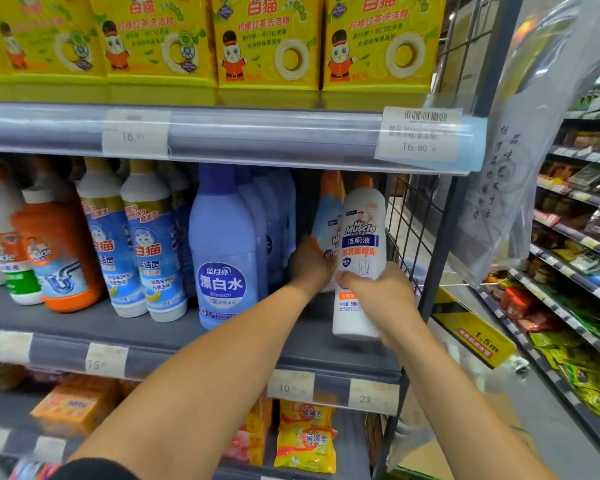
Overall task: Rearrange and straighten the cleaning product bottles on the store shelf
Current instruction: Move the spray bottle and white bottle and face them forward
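Centre right, our right hand (378, 292) grips a white bottle (359, 258); our left hand (310, 263) clasps the bottle behind (326, 216).

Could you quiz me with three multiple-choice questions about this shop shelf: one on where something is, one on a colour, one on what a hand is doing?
1. Where is the white Mr Muscle bottle?
A. right end of the shelf
B. top shelf
C. floor

2. What colour is the bleach bottle?
A. red
B. pale blue
C. green

3. What is the right hand doing?
A. hanging empty
B. gripping the white bottle
C. touching a price tag

Answers: 1 A, it is beside the wire side panel. 2 B, its body is pale blue. 3 B, fingers wrap round it.
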